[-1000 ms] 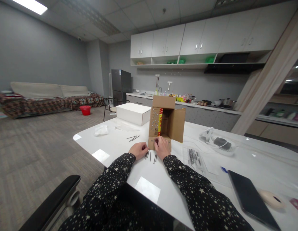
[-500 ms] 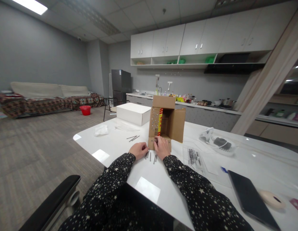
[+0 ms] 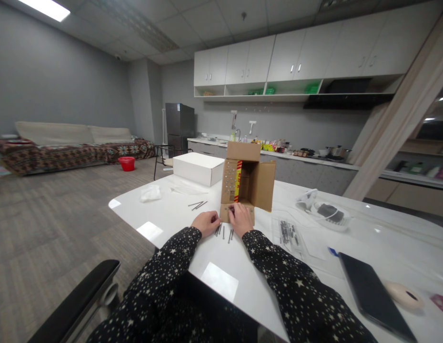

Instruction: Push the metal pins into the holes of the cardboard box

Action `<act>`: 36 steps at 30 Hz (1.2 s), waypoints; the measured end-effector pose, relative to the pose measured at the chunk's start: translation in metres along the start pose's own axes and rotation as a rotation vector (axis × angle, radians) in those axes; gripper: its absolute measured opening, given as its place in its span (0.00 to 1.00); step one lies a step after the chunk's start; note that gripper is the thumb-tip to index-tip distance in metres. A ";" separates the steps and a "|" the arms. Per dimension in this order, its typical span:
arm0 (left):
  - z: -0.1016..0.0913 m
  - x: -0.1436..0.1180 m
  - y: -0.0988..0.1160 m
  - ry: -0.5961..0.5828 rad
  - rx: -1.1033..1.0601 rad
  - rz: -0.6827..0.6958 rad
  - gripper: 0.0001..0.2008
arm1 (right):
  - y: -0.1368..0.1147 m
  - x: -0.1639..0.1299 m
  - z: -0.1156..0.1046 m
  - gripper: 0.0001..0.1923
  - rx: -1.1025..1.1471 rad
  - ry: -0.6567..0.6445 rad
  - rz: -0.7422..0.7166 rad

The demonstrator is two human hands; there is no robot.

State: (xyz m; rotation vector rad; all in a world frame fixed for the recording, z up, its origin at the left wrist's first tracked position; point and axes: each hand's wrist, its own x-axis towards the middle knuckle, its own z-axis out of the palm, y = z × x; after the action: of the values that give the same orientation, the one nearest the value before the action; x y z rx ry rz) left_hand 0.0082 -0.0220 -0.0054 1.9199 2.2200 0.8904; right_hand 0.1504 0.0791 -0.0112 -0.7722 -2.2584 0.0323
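Note:
An opened cardboard box (image 3: 265, 188) stands on the white table, its mouth facing me and its flaps spread. Small shiny dots, perhaps nail heads, sit in rows on its left flap (image 3: 229, 178) and a few on the lower flap. Over that lower flap (image 3: 224, 216), my right hand (image 3: 241, 218) is closed in a pinch; whatever is between the fingertips is too small to make out. My left hand (image 3: 206, 224) rests on the table at the flap's left edge, fingers curled together, their contents hidden. Several loose nails (image 3: 223, 232) lie between my hands.
More nails (image 3: 198, 206) lie left of the box, near a crumpled white wad (image 3: 150, 193) and a white box (image 3: 198, 167). To the right are a clear bag of dark pieces (image 3: 288, 233), a white container (image 3: 330, 216), a black tablet (image 3: 373, 293) and a beige rounded object (image 3: 403, 295).
My right hand's fingers have shifted very slightly on the lower flap. Nothing else has visibly moved.

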 end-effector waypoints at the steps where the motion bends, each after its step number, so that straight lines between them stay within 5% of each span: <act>1: 0.000 0.000 0.000 0.001 0.001 0.001 0.14 | 0.000 0.000 0.000 0.05 -0.003 -0.001 0.001; 36: -0.001 0.000 0.001 0.000 0.002 -0.001 0.13 | 0.000 0.001 0.000 0.04 0.050 0.016 0.028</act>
State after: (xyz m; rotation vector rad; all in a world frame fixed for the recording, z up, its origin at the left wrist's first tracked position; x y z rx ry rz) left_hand 0.0085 -0.0224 -0.0045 1.9199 2.2223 0.8879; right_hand 0.1499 0.0798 -0.0108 -0.7740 -2.2231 0.0954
